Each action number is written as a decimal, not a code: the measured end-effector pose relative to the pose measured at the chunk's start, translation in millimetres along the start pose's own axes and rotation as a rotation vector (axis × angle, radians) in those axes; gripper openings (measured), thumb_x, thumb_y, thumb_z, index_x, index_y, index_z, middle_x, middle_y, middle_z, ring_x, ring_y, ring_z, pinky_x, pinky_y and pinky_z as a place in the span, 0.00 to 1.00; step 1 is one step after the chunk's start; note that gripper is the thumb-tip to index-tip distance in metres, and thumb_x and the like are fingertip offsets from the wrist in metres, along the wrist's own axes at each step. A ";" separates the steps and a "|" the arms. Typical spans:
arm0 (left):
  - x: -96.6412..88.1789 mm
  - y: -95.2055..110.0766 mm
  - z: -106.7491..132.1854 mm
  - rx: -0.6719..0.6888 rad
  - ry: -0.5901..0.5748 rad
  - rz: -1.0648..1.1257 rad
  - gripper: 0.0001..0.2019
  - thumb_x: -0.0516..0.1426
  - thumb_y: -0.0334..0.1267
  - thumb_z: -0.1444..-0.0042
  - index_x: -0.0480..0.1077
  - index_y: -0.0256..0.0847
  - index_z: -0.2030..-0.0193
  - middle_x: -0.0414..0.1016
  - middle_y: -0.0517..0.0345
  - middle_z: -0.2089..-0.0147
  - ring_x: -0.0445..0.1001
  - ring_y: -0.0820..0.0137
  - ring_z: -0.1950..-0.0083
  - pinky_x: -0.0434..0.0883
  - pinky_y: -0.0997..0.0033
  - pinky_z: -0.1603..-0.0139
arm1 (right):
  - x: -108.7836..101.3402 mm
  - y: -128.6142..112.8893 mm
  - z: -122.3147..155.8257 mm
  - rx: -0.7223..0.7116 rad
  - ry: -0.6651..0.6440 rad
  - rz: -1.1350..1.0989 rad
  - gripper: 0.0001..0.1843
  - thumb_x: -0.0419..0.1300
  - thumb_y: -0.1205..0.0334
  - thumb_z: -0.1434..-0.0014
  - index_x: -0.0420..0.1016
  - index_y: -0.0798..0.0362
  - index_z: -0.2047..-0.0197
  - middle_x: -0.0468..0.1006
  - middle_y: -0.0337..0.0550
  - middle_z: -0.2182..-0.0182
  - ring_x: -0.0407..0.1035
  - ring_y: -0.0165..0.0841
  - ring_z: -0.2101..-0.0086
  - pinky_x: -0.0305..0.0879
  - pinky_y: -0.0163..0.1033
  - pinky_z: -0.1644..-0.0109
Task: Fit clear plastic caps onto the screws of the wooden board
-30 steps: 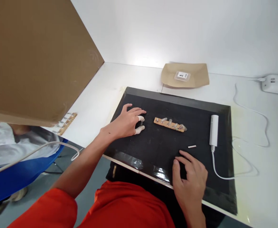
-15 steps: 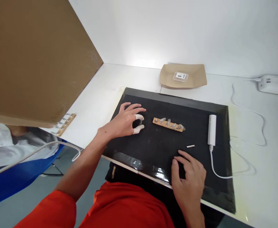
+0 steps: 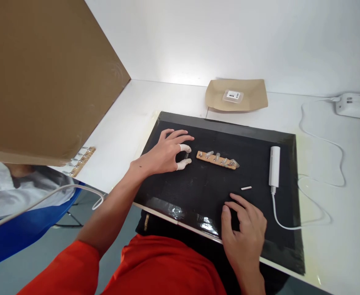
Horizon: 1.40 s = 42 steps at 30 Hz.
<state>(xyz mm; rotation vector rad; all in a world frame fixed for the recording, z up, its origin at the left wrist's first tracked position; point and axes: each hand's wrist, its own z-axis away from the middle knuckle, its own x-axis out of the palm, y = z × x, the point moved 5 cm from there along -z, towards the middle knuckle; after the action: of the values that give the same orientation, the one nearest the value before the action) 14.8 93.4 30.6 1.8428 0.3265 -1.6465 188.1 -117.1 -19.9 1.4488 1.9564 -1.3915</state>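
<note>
My left hand (image 3: 170,151) is over the left part of the black mat (image 3: 186,188), with white covers on its thumb and index finger. Between those two fingertips is a small clear piece (image 3: 186,155), too small to name surely. Just to the right lies a narrow wooden strip (image 3: 211,158) with metal studs and several clear tube-like pieces on it. At the mat's front edge rests my right hand (image 3: 245,225), its fingers loosely bent and apart, holding nothing. Beyond its fingertips lies a short white stick (image 3: 246,188).
A white stick-shaped device (image 3: 274,167) with a cable lies on the mat's right side. Behind the mat, a cardboard tray (image 3: 254,96) holds a clear labelled box (image 3: 233,96). A brown panel (image 3: 44,73) stands at left, near another studded strip (image 3: 83,162) and a seated person's clothing.
My left hand has moved slightly right, closer to the wooden strip, with the small clear piece still between thumb and index finger. The right hand stays in place.
</note>
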 end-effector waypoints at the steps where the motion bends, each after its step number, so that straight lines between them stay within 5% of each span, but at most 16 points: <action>1: -1.9 1.0 -0.2 0.008 0.008 -0.001 0.09 0.63 0.41 0.36 0.78 0.40 0.54 0.71 0.46 0.29 0.60 0.49 0.23 0.54 0.40 0.27 | 0.0 0.1 0.2 0.000 0.000 0.000 0.05 0.60 0.63 0.31 0.76 0.54 0.57 0.82 0.51 0.54 0.73 0.41 0.53 0.64 0.47 0.46; 14: -10.7 17.9 -28.7 0.096 0.054 -0.017 0.10 0.62 0.40 0.37 0.79 0.40 0.52 0.71 0.47 0.30 0.60 0.50 0.23 0.54 0.43 0.27 | 1.2 0.8 0.2 0.023 -0.007 0.002 0.05 0.60 0.63 0.31 0.76 0.53 0.57 0.82 0.50 0.53 0.72 0.41 0.53 0.63 0.47 0.46; 23: 4.0 12.1 -4.0 -0.045 -0.081 -0.043 0.28 0.68 0.57 0.43 0.78 0.37 0.46 0.66 0.40 0.27 0.55 0.43 0.22 0.53 0.36 0.27 | 0.3 0.3 -0.1 0.025 -0.008 0.005 0.04 0.60 0.63 0.31 0.76 0.53 0.57 0.82 0.50 0.53 0.72 0.41 0.53 0.63 0.47 0.46; 31: 22.9 11.2 -3.5 -0.053 0.074 -0.087 0.16 0.65 0.52 0.37 0.80 0.41 0.53 0.76 0.46 0.34 0.65 0.48 0.27 0.48 0.35 0.27 | -0.5 -1.0 -1.1 0.009 0.001 0.008 0.03 0.60 0.64 0.32 0.75 0.53 0.57 0.82 0.50 0.53 0.73 0.41 0.53 0.64 0.47 0.47; 42: 20.8 16.6 -7.1 -0.111 0.061 -0.041 0.12 0.66 0.49 0.39 0.80 0.42 0.59 0.78 0.48 0.37 0.65 0.47 0.27 0.50 0.35 0.28 | 0.4 -0.3 0.6 0.025 -0.008 0.007 0.04 0.60 0.63 0.31 0.76 0.53 0.57 0.82 0.50 0.53 0.72 0.41 0.52 0.63 0.47 0.46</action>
<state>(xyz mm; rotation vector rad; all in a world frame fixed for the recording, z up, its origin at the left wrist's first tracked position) 33.9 80.3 15.7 1.8167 0.4759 -1.5690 187.5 -117.4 -20.3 1.4574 1.9341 -1.4221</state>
